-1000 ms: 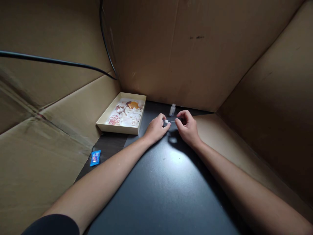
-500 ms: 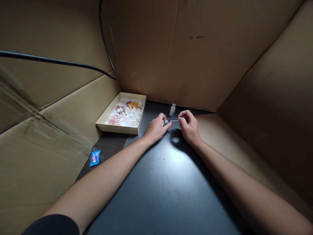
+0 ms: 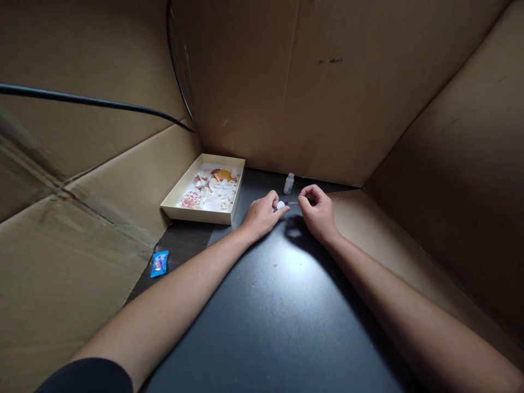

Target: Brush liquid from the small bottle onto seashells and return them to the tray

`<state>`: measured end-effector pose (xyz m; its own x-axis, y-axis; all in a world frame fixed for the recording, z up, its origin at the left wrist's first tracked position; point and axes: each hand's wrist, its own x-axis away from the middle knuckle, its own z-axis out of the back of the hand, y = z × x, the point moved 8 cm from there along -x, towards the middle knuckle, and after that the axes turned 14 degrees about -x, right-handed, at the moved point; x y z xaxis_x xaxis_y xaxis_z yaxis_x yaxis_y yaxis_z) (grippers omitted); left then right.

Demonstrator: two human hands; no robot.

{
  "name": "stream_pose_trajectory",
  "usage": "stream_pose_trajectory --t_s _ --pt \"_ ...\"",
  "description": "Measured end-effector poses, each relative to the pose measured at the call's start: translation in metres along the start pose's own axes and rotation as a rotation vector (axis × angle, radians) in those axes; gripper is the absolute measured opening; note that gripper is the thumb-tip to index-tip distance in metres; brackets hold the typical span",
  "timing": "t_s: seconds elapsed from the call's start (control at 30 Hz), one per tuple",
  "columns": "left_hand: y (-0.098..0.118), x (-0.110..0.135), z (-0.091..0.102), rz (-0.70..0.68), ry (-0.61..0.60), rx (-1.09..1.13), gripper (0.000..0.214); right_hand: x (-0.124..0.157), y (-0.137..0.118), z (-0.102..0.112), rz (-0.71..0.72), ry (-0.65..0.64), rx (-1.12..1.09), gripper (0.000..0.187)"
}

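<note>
My left hand [image 3: 261, 214] rests on the black tabletop [image 3: 278, 305] and pinches a small white shell [image 3: 280, 205] between thumb and fingers. My right hand [image 3: 316, 210] is curled shut close beside it, holding a thin stick-like tool [image 3: 291, 203] whose tip meets the shell. A small clear bottle [image 3: 289, 183] stands upright just behind both hands. A cream tray [image 3: 176, 201] with several seashells lies to the left of my left hand.
Cardboard walls [image 3: 311, 87] enclose the tabletop at the back and on both sides. A blue candy wrapper [image 3: 159, 263] lies near the left cardboard flap. A black cable [image 3: 94, 101] runs across the upper left.
My right hand has drawn a little closer to the left, and the white shell between my left fingers shows more clearly. The arms have hardly shifted.
</note>
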<state>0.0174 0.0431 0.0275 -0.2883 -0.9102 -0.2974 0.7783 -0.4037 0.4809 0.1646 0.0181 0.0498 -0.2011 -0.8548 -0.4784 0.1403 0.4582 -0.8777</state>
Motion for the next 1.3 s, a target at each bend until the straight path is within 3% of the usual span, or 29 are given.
stream_pose_trajectory --t_s 0.13,0.27,0.33,0.47,0.6,0.7,0.83,0.97,1.13,1.3 --pt "0.004 0.000 -0.004 -0.048 -0.050 -0.043 0.022 0.000 -0.002 -0.002 0.020 -0.015 0.066 0.008" --pt "0.002 0.001 0.004 -0.022 0.054 -0.214 0.013 -0.001 -0.001 0.001 0.026 0.016 0.108 0.009" --pt "-0.001 0.002 0.006 0.015 0.074 -0.313 0.018 -0.001 -0.001 0.002 0.022 0.025 0.099 0.008" --pt "-0.005 0.003 0.001 0.066 -0.018 -0.413 0.022 -0.001 -0.001 0.000 0.015 0.012 0.078 0.008" --pt "-0.011 0.002 0.010 0.123 0.040 -0.437 0.029 -0.001 0.000 -0.001 0.011 0.003 0.072 0.009" --pt "-0.016 0.001 0.011 0.139 0.041 -0.473 0.022 0.000 0.002 -0.002 0.003 -0.011 0.072 0.010" --pt "-0.016 0.001 0.006 0.097 -0.009 -0.477 0.013 0.000 0.003 -0.004 -0.007 -0.034 0.073 0.011" --pt "-0.014 0.000 0.004 0.082 -0.010 -0.425 0.026 0.000 0.002 -0.003 -0.006 -0.024 0.092 0.011" --pt "0.001 0.001 -0.006 -0.103 -0.053 -0.382 0.036 -0.003 0.004 0.004 0.004 0.044 0.129 0.011" --pt "0.008 0.004 -0.009 -0.179 -0.095 -0.367 0.028 -0.004 0.007 0.005 -0.003 0.053 0.102 0.011"
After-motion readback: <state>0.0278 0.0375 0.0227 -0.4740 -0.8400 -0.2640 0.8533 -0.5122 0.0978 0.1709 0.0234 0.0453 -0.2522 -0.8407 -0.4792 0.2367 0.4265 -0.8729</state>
